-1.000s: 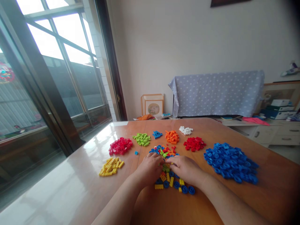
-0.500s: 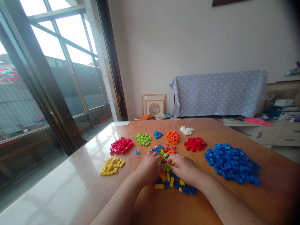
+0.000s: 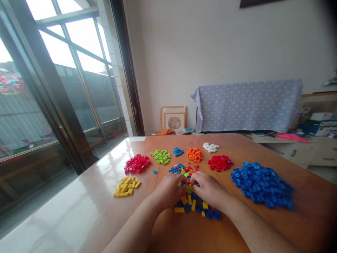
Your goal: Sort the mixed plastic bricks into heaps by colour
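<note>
A mixed heap of toy building bricks (image 3: 189, 199) lies on the table in front of me, with yellow, blue, green, orange and red pieces. My left hand (image 3: 170, 187) curls over its left side, and a light green brick (image 3: 180, 183) shows between the thumb and fingers. From the right, my right hand (image 3: 207, 187) reaches over the same heap with bent fingers close together. What its fingertips hold, if anything, is hidden. The hands face each other with a small gap between. Several blue round pieces (image 3: 207, 213) lie at the heap's near edge.
Sorted piles stand around on the wooden table (image 3: 86, 207): yellow (image 3: 126, 186), dark pink-red (image 3: 137, 163), lime green (image 3: 161, 156), small blue (image 3: 178, 151), orange (image 3: 195, 154), white (image 3: 210, 147), red (image 3: 220, 162) and large blue (image 3: 262, 184). One blue brick (image 3: 154, 172) lies alone.
A yellow brick that showed at my right fingertips is no longer visible there. My right fingers have shifted slightly; the left hand stays nearly in place. The view has moved a little.
</note>
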Demonstrator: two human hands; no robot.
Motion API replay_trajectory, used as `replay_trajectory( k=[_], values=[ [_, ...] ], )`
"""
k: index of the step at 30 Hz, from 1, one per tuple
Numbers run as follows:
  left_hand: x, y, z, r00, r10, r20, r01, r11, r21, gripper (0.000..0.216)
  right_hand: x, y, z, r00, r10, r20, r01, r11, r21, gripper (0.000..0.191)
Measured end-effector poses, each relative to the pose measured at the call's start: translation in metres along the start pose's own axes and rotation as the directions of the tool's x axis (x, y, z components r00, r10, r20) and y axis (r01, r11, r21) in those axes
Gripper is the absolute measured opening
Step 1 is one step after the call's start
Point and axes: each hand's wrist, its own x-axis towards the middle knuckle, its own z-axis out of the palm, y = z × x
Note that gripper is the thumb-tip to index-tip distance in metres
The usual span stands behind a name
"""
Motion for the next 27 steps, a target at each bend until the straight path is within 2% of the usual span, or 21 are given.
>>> replay_trajectory(
  k=[14, 17, 19, 22, 24, 27],
  values=[
    [0.000, 0.009, -0.003, 1.000, -0.017, 0.009, 0.018, 0.999, -0.031, 0.024, 0.000, 0.000, 0.002, 0.999, -0.036, -0.005, 0.036, 0.995, 0.090, 0.013],
    [-0.001, 0.009, -0.002, 0.999, -0.031, -0.028, 0.030, 0.998, -0.047, 0.026, 0.002, -0.003, 0.005, 0.998, 0.014, -0.064, 0.001, 0.976, 0.219, 0.011],
    [-0.001, 0.011, -0.002, 0.997, -0.052, -0.063, 0.049, 0.997, -0.062, 0.027, 0.003, -0.006, 0.006, 0.996, 0.076, -0.041, -0.054, 0.916, 0.398, 0.012],
    [-0.002, 0.014, -0.003, 0.992, -0.075, -0.098, 0.066, 0.994, -0.088, 0.025, 0.003, -0.012, 0.005, 0.990, 0.135, 0.047, -0.133, 0.747, 0.652, 0.019],
    [-0.003, 0.017, -0.005, 0.992, -0.077, -0.105, 0.067, 0.993, -0.095, 0.020, 0.001, -0.015, 0.005, 0.985, 0.144, 0.092, -0.165, 0.656, 0.737, 0.025],
    [-0.003, 0.017, -0.007, 0.994, -0.068, -0.088, 0.060, 0.994, -0.091, 0.012, -0.001, -0.016, 0.006, 0.975, 0.135, 0.177, -0.222, 0.585, 0.780, 0.034]
  ],
)
